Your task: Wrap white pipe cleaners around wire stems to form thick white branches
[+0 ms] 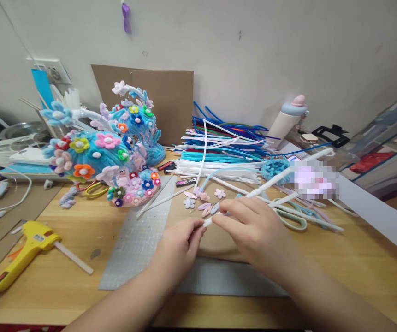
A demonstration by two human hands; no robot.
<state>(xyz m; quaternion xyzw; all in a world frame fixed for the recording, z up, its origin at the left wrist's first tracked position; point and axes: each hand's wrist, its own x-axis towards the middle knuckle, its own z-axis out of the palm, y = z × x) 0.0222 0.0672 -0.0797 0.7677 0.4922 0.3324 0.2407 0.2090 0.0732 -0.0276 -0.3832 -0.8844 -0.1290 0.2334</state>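
Observation:
My left hand pinches the near end of a long white fuzzy stem that looks wrapped in pipe cleaner. Around the same stem, close by, my right hand has its fingers closed. From there the stem slants up to the right, past a blurred patch. Just beyond my fingers lie small pastel pipe-cleaner flowers and petals on a brown cardboard sheet. Under the cardboard is a grey cutting mat.
At left lies a yellow glue gun with a glue stick protruding. Two blue flower-covered lamp-like pieces stand behind it. Bundled pipe cleaners are heaped at the back, near a white bottle. A white panel borders the right side.

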